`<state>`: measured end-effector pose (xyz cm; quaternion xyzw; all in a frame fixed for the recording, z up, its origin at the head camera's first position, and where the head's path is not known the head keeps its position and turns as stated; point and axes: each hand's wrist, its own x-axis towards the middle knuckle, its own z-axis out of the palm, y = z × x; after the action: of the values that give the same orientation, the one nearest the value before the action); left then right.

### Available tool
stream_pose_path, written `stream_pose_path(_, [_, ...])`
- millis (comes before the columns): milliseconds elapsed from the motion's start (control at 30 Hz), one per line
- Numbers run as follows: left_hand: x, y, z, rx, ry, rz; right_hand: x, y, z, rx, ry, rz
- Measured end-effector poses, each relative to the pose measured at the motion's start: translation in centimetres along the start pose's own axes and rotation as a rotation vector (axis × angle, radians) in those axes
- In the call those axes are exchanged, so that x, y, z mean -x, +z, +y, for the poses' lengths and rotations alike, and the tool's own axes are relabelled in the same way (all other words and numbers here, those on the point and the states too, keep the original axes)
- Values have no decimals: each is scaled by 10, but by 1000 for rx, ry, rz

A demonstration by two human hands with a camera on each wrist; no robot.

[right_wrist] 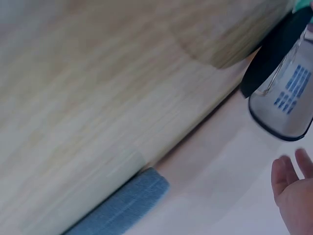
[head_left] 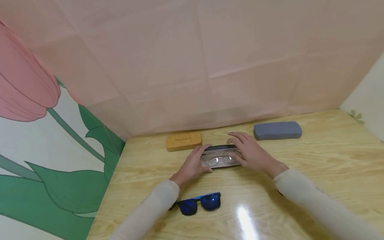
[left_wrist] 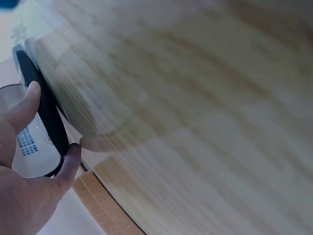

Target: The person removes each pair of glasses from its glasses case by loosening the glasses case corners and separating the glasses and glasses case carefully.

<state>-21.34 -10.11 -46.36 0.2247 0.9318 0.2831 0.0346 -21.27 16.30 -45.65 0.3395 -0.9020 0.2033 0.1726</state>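
Note:
A glasses case (head_left: 220, 165) with a black shell and pale lining lies open mid-table, a pair of thin-framed eyeglasses (head_left: 222, 156) inside it. My left hand (head_left: 195, 163) grips the case's left end, thumb and fingers on opposite edges. In the left wrist view, the thumb (left_wrist: 30, 103) presses against the dark shell (left_wrist: 46, 110). Over at the right end hovers my right hand (head_left: 250, 151), its fingers loosely spread. The right wrist view shows that hand (right_wrist: 296, 196) apart from the case (right_wrist: 276, 54). Blue printing is visible on the lining (right_wrist: 293, 88).
Behind the open case, a tan case (head_left: 184, 141) lies to the left and a grey-blue case (head_left: 277, 130) to the right. Black sunglasses with blue lenses (head_left: 199, 203) rest nearer, by the left forearm. A pink cloth (head_left: 204, 66) hangs along the table's far edge.

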Motion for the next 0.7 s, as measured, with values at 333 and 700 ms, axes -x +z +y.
stream_pose_path(333, [1, 2, -7, -16, 48, -20, -7, 15, -15, 82, -81, 12])
stream_pose_path(700, [2, -1, -8, -33, 73, -30, -16, 24, -24, 182, -50, -22])
